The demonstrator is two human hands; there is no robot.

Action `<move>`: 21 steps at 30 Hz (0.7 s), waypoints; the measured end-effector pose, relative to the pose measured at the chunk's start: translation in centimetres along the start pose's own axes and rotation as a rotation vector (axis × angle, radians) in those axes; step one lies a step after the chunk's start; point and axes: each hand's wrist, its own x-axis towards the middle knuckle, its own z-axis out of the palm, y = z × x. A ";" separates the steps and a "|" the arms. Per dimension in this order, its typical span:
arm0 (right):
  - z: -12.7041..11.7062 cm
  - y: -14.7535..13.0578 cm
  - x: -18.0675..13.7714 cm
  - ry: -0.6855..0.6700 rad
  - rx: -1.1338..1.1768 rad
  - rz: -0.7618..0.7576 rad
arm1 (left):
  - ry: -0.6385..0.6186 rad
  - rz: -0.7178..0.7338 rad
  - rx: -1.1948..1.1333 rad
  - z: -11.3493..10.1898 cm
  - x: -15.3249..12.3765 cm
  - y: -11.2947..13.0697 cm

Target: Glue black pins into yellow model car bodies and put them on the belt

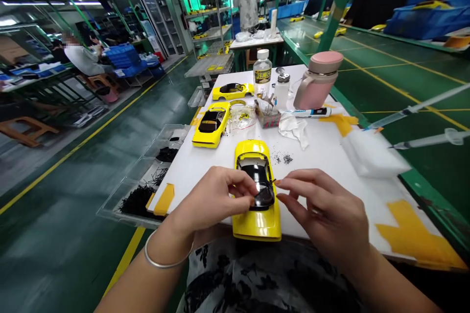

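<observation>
A yellow model car body [257,227] with a black glossy windscreen lies on the white board in front of me, its nose towards me. My left hand [223,193] rests over its left side, thumb and fingertips closed together at the windscreen; whatever is between them is mostly hidden. On the other side, my right hand [319,205] has its fingers curled in, with a small thin black part [274,181] at the index fingertip, against the car's side by the window. The thumb tip sits just below, close to the body.
Two more yellow car bodies [211,124] stand at the back left. Clear trays of black parts [137,200] lie beside the board. Behind are a bottle [262,76], a pink flask [317,83], a marker [310,113] and tissue [293,128]. Syringes [422,142] lie on white foam at right.
</observation>
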 end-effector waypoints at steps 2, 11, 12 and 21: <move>0.5 0.0 -0.3 -0.020 -0.020 -0.085 | -0.079 -0.050 -0.129 -0.1 -0.5 -0.3; 0.2 -1.1 -2.1 -0.109 -0.007 -0.108 | -0.336 -0.139 -0.424 -0.5 -1.8 -2.6; 0.2 -1.3 -2.3 -0.116 -0.007 -0.109 | -0.358 -0.150 -0.446 -0.4 -1.9 -2.7; 0.0 -1.2 -3.3 -0.151 -0.032 -0.089 | -0.324 -0.132 -0.499 -0.6 -2.6 -3.8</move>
